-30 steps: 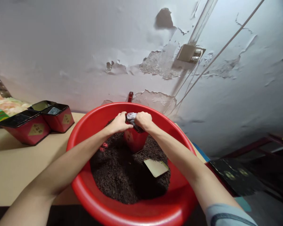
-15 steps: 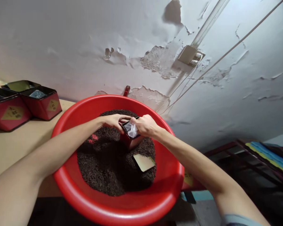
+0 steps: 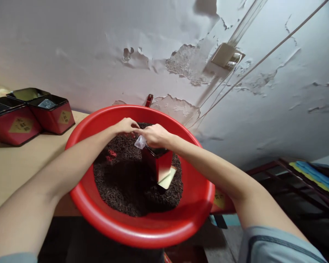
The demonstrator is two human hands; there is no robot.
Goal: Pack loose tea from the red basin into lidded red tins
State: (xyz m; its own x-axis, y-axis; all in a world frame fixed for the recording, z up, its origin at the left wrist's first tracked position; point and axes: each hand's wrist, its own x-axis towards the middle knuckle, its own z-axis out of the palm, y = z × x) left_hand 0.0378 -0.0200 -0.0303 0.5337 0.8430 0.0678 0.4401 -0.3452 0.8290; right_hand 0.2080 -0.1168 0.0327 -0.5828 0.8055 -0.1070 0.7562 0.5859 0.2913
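Observation:
A big red basin (image 3: 142,226) holds a heap of dark loose tea leaves (image 3: 126,182). Over the heap, a red square tin (image 3: 159,164) hangs upright, its open top under my right hand (image 3: 153,135). That hand is closed on the tin's rim and on the clear plastic liner (image 3: 140,142) sticking out of it. My left hand (image 3: 125,126) is closed in a pinch at the liner's left edge, touching the right hand. A pale square lid (image 3: 168,179) lies on the leaves, partly behind the tin.
Three open red tins (image 3: 30,117) stand on the tan table (image 3: 13,168) at the left. A peeling wall (image 3: 181,65) with a socket and cables rises right behind the basin. Dark red racks (image 3: 296,182) and blue cloth are at the lower right.
The tin has been lifted off the leaves and now hangs upright from my right hand. Both hands rose a little toward the basin's far side; the lid is now partly hidden.

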